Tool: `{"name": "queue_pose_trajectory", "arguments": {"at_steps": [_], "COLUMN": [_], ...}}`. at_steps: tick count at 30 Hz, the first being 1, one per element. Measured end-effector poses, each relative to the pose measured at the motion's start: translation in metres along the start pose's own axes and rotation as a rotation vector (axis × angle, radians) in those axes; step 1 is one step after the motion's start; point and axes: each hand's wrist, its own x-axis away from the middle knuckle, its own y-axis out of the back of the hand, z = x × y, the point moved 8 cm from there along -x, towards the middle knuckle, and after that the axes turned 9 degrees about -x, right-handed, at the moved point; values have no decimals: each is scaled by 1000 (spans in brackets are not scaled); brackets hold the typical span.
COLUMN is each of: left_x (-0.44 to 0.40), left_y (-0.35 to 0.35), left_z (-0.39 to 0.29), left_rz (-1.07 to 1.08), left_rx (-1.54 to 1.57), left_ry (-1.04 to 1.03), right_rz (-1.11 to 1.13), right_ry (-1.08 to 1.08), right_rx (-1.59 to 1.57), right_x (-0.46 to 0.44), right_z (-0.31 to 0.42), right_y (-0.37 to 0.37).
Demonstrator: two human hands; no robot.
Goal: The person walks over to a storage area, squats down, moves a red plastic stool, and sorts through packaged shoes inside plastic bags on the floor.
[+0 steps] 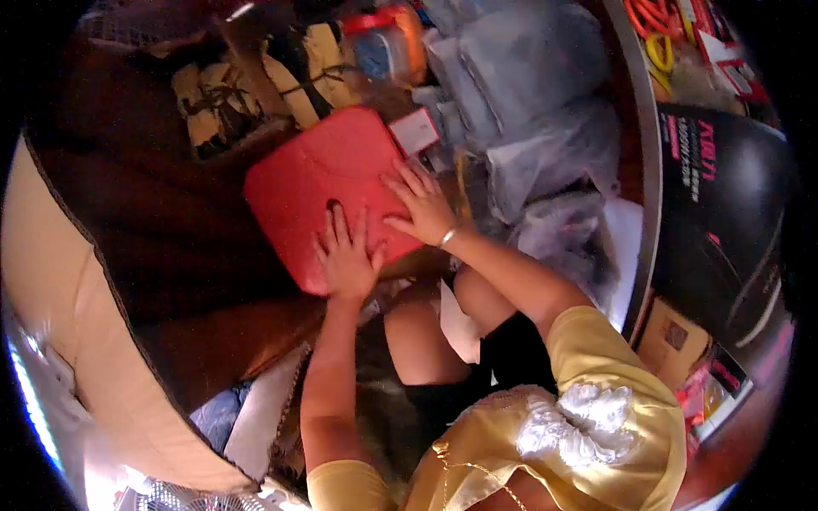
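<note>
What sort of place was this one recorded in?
Probably a small shop or stockroom, though the view can't confirm which. Tied tan-and-black bundles, grey packs that look plastic-wrapped, and a black package with printed lettering sit close together like stock.

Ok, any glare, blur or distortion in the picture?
Head view: fisheye bowing with black corners; white glare lower left, beside the fan; the brown surface is dim; grey plastic-wrapped packages look soft; left hand and right hand stand out against the red plastic piece.
</note>
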Motion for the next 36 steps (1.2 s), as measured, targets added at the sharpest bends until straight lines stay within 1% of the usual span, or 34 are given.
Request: {"name": "queue_pose_trajectory", "arguments": {"at_steps": [2,3,5,7,9,10,11,12,13,14,15,16,17,19,21,22,24,25,27,28,30,32,33,34,35,36], "left_x": [-2,-2,-2,-1,0,-2,-3,-3,-3,-3,-4,-5,-2,-2,-4,-3,0,2,9,11,19,26,29,32,28,28], "left_y": [-2,-4,-1,6,2,-5,-10,-8,-8,-13,-11,-9,-11,-7,-8,-8,-9,-12,-8,-9,-3,-6,-7,-6,-12,-13], "left_z": [2,3,4,2,3,8,9,7,6,6,8,9,9,4,8,8,4,3,-1,-3,-7,-6,-6,-7,-7,-10], "left_rz": [47,69,148,219,305,320,333,268,201,230,197,159,178,35,34,8,-77,-73,-144,-144,-258,-280,-297,-369,-366,-400], "left_rx": [3,-12,47,90,83,106,105,110,128,135,117,94,91,118,102,114,100,96,97,97,45,86,128,19,14,86], "left_ry": [-6,4,-14,-30,-42,-22,-19,-38,-53,-49,-47,-47,-44,-96,-101,-115,-138,-140,-190,-194,-240,-244,-255,-246,-237,-282], "right_rz": [-33,-11,39,86,180,292,399,409,427,453,475,377,279,478,335,343,337,339,-6,-190,-579,-592,-629,-658,-665,-641], "right_ry": [-134,-157,-218,-250,-378,-509,-636,-644,-704,-769,-778,-851,-924,-643,-1046,-1046,-1096,-1097,-1378,-1498,-1692,-1670,-1625,-1549,-1435,-1277], "right_rx": [79,78,29,-32,11,-44,-102,-113,-26,55,50,26,-3,159,-235,-236,-47,-53,-430,-619,-1000,-1023,-1075,-1132,-1198,-1274], "right_x": [19,37,77,140,194,211,229,250,279,312,338,362,397,496,487,487,493,493,498,497,497,481,476,470,468,465], "right_z": [-2,0,8,-5,-24,-35,-45,-59,-84,-107,-122,-146,-179,-253,-240,-241,-256,-264,-291,-301,-303,-308,-316,-323,-338,-358], "right_y": [-2,-2,-2,-5,-7,-9,-7,-9,-17,-25,-34,-37,-47,-124,-104,-108,-112,-121,-136,-146,-165,-165,-169,-170,-172,-171]}}
